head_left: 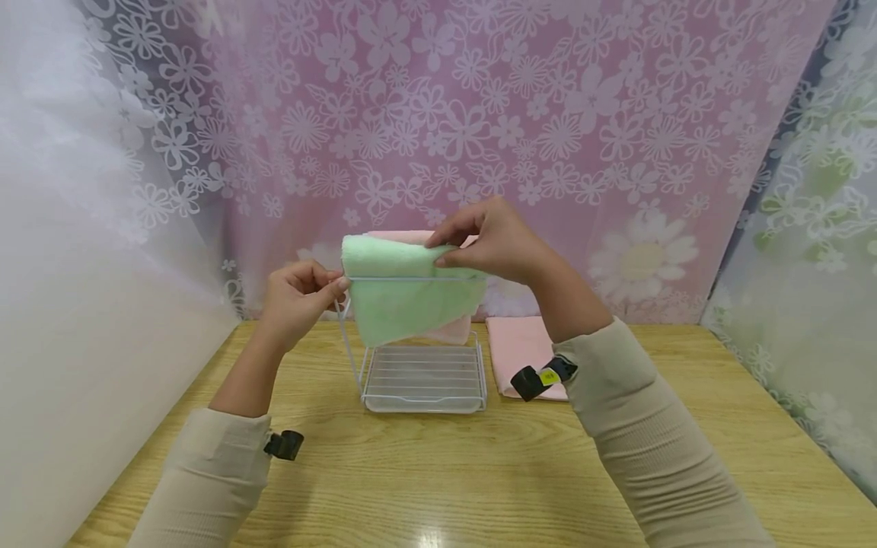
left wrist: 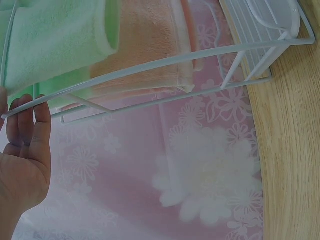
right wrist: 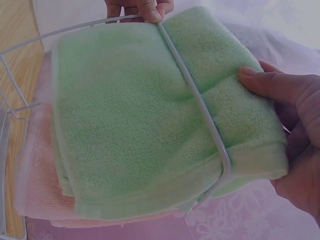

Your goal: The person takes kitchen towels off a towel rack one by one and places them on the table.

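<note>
A light green towel (head_left: 407, 308) hangs folded over the top bar of a white wire rack (left wrist: 150, 65). Its upper part stands above the front bar, and the lower part drapes beneath it. My right hand (head_left: 503, 242) pinches the towel's upper right edge, thumb in front, the other fingers partly hidden behind the cloth. At the rack's upper left corner, my left hand (head_left: 296, 298) holds the wire between thumb and fingers. Behind the green towel a pink towel (right wrist: 45, 185) hangs on the same rack, mostly covered in the head view.
The rack's base holds a shallow whitish tray (head_left: 425, 377) under thin wires. Right of it, a folded pink towel (head_left: 519, 350) lies on the wooden table (head_left: 411, 479), partly behind my right wrist. A floral curtain (head_left: 479, 114) closes off the back.
</note>
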### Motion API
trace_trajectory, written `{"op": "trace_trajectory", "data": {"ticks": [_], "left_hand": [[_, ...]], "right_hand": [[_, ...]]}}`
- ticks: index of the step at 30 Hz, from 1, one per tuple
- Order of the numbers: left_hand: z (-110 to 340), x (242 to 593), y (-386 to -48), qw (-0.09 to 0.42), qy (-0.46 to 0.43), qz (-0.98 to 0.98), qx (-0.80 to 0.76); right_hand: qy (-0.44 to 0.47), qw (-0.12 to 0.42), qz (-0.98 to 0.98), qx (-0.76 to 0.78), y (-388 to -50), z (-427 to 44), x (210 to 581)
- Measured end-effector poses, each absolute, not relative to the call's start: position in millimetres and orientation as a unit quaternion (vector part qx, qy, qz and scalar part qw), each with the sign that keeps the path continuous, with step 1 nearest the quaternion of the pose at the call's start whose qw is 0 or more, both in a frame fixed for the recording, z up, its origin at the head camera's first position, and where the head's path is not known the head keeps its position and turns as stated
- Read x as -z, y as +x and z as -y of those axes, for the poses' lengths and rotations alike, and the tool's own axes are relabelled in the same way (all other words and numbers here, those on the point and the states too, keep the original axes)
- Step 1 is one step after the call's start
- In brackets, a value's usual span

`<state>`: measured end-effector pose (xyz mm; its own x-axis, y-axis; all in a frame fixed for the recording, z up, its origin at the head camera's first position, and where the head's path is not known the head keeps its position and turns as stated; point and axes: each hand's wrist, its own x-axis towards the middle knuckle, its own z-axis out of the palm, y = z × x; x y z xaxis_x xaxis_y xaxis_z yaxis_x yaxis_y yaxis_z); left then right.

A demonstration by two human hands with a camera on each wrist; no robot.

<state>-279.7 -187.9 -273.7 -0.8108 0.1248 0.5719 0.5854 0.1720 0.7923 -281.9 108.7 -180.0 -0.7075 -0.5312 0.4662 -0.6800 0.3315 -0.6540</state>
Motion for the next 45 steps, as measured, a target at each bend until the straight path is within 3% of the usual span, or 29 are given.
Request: {"op": "trace_trajectory", "data": {"ticks": [45], "left_hand": [[187,273,-280,0.200,-0.251,0.747,0.581]], "right_hand": [[0.416,0.104,0.791,-0.437,-260,-120,189]]}}
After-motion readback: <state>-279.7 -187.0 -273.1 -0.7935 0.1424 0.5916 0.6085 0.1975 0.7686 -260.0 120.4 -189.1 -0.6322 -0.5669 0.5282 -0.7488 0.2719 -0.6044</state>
